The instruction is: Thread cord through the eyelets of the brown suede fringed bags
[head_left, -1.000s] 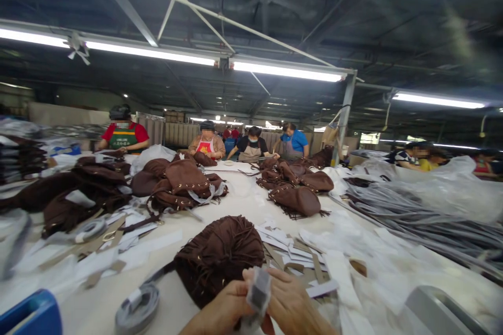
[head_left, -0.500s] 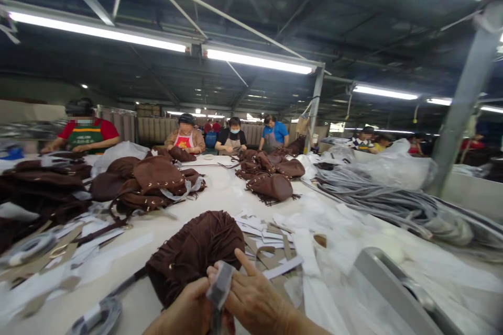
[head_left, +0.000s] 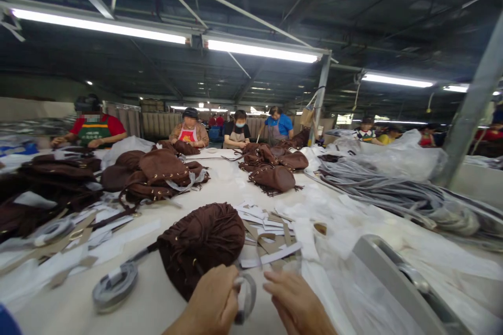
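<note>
while the left hand (head_left: pixel 216 296) grips a looped gray strap (head_left: pixel 251 296) near the middle of the counter's (head_left: pixel 151 301) near edge, the right hand (head_left: pixel 296 296) is just beside it, loosely open, fingers bent toward the loop with a gap between; its palm is turned out of view. just beyond the left hand, toward the far edge, lies a dark brown bag (head_left: pixel 202 243), gathered into folds, with metal eyelets on its near side. a dark strap (head_left: pixel 145 254) runs from it toward the left edge, to a flat gray coil (head_left: pixel 108 296) bound with a pale band. whether the looped strap joins the bag, i cannot tell.

right of the bag, white and tan strips (head_left: pixel 281 253) are scattered. nearer the right near corner stands a gray casing (head_left: pixel 393 277), with thin white sheeting (head_left: pixel 338 235) between it and the strips. long gray bands (head_left: pixel 385 193) lie bundled along the right edge. other brown bags are heaped toward the left edge (head_left: pixel 58 178) and farther up the counter, and four co-workers (head_left: pixel 189 136) are at the far edge, heads bent down.
</note>
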The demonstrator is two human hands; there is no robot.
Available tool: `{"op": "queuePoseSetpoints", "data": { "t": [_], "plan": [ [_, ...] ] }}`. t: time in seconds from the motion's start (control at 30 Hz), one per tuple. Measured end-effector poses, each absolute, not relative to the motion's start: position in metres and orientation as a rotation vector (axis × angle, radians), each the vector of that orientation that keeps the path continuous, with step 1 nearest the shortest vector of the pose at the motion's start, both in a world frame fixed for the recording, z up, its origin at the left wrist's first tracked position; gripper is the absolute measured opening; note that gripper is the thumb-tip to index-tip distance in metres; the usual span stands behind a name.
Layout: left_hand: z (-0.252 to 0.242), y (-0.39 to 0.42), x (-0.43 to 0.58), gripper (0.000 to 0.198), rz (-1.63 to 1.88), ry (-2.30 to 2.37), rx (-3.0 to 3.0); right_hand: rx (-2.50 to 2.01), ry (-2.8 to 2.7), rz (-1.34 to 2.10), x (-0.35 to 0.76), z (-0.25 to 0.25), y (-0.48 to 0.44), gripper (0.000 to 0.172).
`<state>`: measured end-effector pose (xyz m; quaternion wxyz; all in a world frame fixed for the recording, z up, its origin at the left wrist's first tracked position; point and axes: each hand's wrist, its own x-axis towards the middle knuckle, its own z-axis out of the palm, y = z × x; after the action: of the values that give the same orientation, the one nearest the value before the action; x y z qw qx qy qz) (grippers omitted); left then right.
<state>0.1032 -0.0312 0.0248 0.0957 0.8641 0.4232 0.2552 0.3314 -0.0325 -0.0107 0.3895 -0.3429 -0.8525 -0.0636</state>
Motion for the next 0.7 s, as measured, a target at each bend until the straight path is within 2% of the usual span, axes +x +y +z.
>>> {"op": "queuePoseSetpoints", "data": {
  "t": [0.07,0.13,0.2,0.27,0.4,0.47,0.57,0.7],
  "plan": [
    [0.022,-0.036,0.106,0.015,0.707,1.328,2.728,-1.193,-1.832,0.429,0.328,-0.003,-0.038,0.028],
    [0.016,-0.038,0.109,0.016,0.658,1.320,2.876,-1.282,-1.625,0.947,0.317,0.005,-0.041,0.038],
    [0.006,-0.038,0.108,0.017,0.626,1.269,3.021,-1.287,-1.585,1.330,0.303,0.009,-0.042,0.039],
    [-0.005,-0.037,0.101,0.016,0.639,1.198,3.150,-1.326,-1.578,1.573,0.290,0.009,-0.042,0.032],
    [-0.027,-0.031,0.080,0.017,0.825,1.089,3.279,-1.313,-1.447,1.837,0.266,-0.002,-0.034,0.012],
    [-0.035,-0.025,0.071,0.018,0.980,1.059,3.264,-1.285,-1.404,1.883,0.255,-0.008,-0.028,0.009],
    [-0.035,-0.019,0.064,0.019,1.164,1.018,3.201,-1.238,-1.392,1.901,0.239,-0.014,-0.020,0.018],
    [-0.006,-0.031,0.057,0.023,1.197,1.051,3.075,-1.158,-1.302,1.857,0.229,-0.015,-0.017,0.033]
  ]
}}
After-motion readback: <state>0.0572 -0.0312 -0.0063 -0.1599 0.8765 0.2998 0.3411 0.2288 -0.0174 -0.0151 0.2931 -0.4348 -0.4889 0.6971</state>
